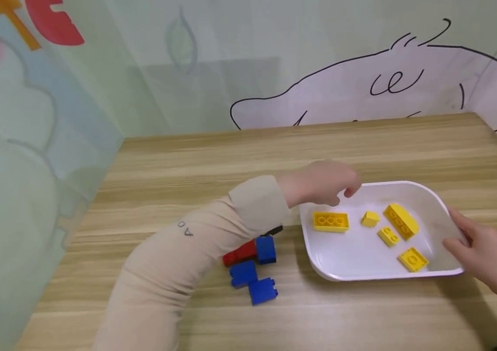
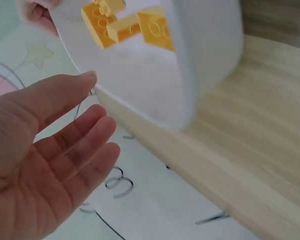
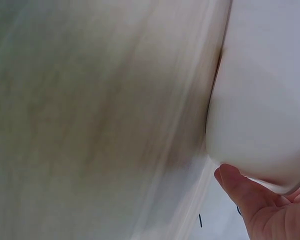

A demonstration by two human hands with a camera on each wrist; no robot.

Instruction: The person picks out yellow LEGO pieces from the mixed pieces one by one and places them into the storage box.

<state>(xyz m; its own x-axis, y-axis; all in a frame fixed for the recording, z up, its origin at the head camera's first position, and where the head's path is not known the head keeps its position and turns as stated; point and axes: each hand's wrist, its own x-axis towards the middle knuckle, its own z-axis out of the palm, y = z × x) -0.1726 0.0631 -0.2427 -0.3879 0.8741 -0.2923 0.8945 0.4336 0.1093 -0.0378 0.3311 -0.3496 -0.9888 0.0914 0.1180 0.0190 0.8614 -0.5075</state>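
Note:
A white plastic tray [image 1: 349, 256] holds several yellow toy bricks: a long one [image 1: 330, 222] at its left, a rounded one [image 1: 401, 222] and smaller ones toward the right. My left hand [image 1: 325, 183] hovers by the tray's far left rim with nothing in it. In the left wrist view the thumb and fingers of that hand [image 2: 55, 150] stand apart, slightly bent, beside the tray [image 2: 212, 55]. At the tray's right end my right hand [image 1: 489, 253] grips the rim. The right wrist view has its fingers [image 3: 240, 187] against the tray's outer wall [image 3: 262, 95].
Left of the tray lie blue bricks [image 1: 263, 291] and a red brick [image 1: 244, 252], the red one partly behind the left sleeve [image 1: 195, 243]. A dark piece [image 1: 274, 230] shows just past the sleeve. Behind the wooden table [image 1: 178, 161] stands a wall with drawings.

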